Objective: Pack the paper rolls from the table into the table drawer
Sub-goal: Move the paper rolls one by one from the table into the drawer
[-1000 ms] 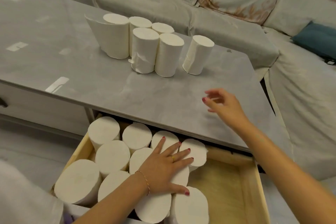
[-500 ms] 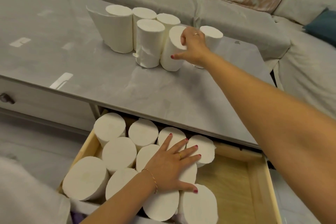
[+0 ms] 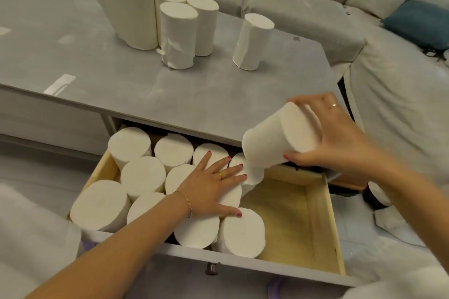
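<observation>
Carried from table, roll (image 3: 279, 138) now tilts over drawer's (image 3: 318, 211) open right side.

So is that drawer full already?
Not yet. The drawer has upright rolls packed across its left side, but bare wood shows on the right, where the right hand brings a tilted roll.

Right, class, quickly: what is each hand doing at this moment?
Left hand: open, fingers flat, pressing on the rolls in the drawer.
Right hand: gripping a paper roll, tilted above the drawer.
</observation>
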